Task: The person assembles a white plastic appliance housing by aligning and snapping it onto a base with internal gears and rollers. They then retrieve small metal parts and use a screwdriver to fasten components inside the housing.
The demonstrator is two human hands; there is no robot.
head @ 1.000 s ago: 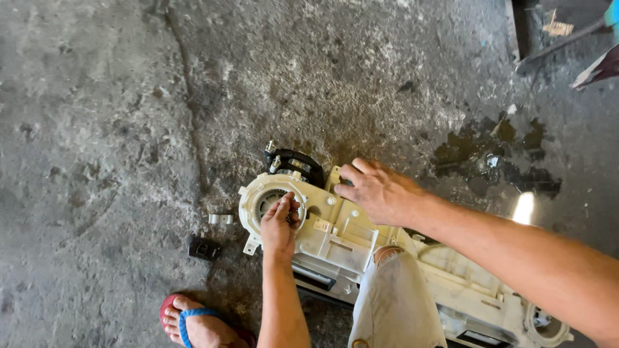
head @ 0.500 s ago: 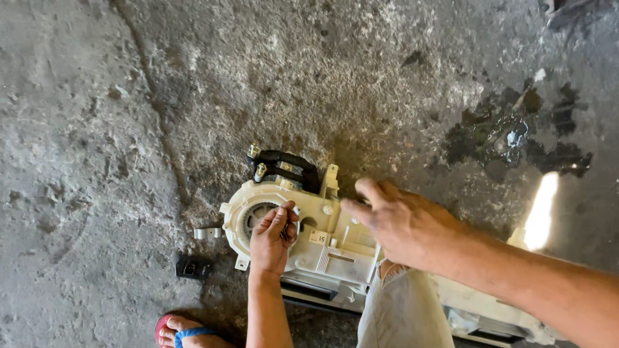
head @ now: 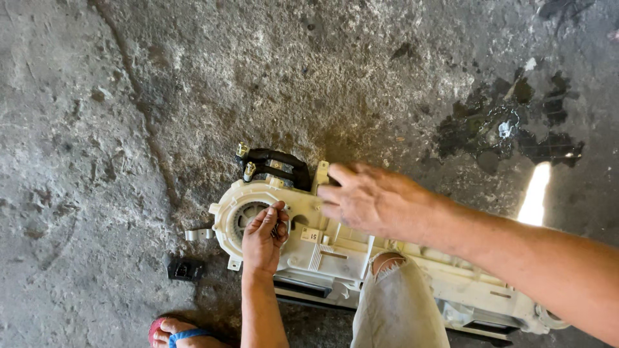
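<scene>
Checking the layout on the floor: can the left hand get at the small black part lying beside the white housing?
Probably yes. The small black part lies bare on the concrete floor, just left of the left hand, which rests on the white housing. Nothing stands between them.
</scene>
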